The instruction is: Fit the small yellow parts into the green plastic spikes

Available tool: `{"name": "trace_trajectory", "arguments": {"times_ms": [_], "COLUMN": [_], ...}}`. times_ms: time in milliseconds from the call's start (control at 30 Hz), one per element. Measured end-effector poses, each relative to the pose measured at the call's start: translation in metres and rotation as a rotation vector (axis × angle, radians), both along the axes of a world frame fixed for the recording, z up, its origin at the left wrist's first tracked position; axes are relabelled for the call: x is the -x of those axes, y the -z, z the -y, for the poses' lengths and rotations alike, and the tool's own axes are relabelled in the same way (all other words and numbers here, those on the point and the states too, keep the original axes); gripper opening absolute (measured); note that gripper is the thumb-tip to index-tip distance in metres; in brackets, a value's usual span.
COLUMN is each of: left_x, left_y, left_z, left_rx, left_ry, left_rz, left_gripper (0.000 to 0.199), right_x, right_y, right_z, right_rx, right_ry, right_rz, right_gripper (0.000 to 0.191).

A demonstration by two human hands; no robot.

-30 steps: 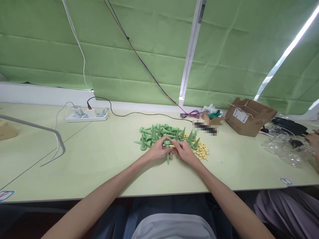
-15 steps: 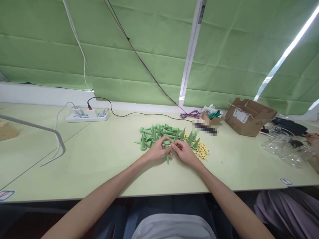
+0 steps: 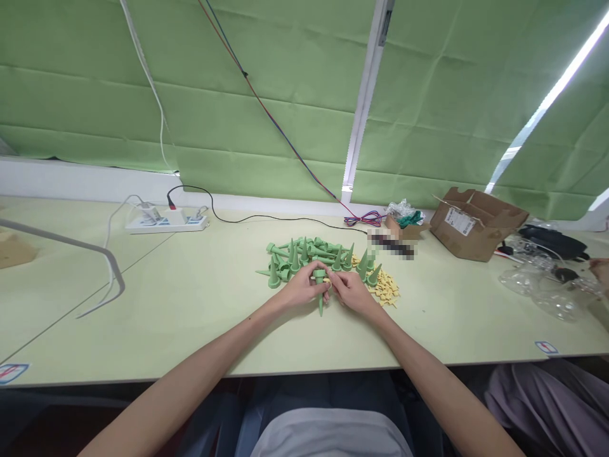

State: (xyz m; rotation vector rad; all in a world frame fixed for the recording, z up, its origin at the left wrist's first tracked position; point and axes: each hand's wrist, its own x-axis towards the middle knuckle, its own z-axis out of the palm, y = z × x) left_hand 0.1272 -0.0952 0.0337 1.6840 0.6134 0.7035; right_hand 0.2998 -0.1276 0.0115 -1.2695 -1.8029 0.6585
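Observation:
My left hand [image 3: 304, 285] is closed round a green plastic spike [image 3: 320, 306], which it holds with the tip down and the wide cap at the top. Right beside it, my right hand [image 3: 349, 289] has thumb and finger pinched near a small yellow piece [image 3: 327, 280] at the spike's side. Behind my hands lies a pile of green spikes [image 3: 309, 246], several of them standing on their caps. A heap of small yellow pieces [image 3: 385, 289] spreads to the right of my right hand.
A white power strip [image 3: 166, 223] lies at the back left, with a black cable running right. An open cardboard box [image 3: 469, 222], a small box with green material [image 3: 410, 222] and clear plastic packaging [image 3: 537, 282] are on the right. A grey curved bar [image 3: 102, 251] crosses the left.
My right hand has shifted very slightly, and the yellow piece beside the spike shows more. At the far right edge, another person's hand has moved almost out of view.

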Motion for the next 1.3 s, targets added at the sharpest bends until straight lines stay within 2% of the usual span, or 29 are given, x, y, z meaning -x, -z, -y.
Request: {"name": "trace_trajectory", "arguments": {"times_ms": [233,333,467,767,900,1100,1300], "left_x": [-0.0006,0.0002,0.0012,0.0009,0.0009,0.0007,0.001], "left_y": [-0.002,-0.0038,-0.0038,-0.0024,-0.0019,-0.0046,-0.0052], "left_z": [0.0008,0.0005,-0.0012,-0.0019,-0.0018,0.001,0.0017], "left_rx": [0.008,0.012,0.035,0.032,0.033,0.014,-0.005], "left_ry": [-0.006,-0.039,-0.085,-0.082,-0.084,-0.058,-0.042], "left_rz": [0.013,-0.002,-0.02,-0.024,-0.03,-0.023,-0.016], "left_gripper": [0.032,0.034,0.038,0.039,0.038,0.036,0.032], "right_x": [0.0012,0.001,0.0007,-0.0001,-0.0003,-0.0003,-0.0003], "right_y": [-0.0024,-0.0038,-0.0029,-0.0022,-0.0043,-0.005,-0.0034], "right_z": [0.0005,0.0012,0.0013,0.0011,0.0019,0.0019,0.0004], "right_rx": [-0.003,0.0,0.011,0.014,-0.009,-0.052,-0.007], "right_ry": [0.016,0.019,-0.043,-0.064,-0.044,0.0,0.005], "right_rz": [-0.014,-0.062,-0.166,-0.159,-0.109,-0.006,-0.012], "right_gripper": [0.057,0.048,0.035,0.029,0.032,0.049,0.051]}}
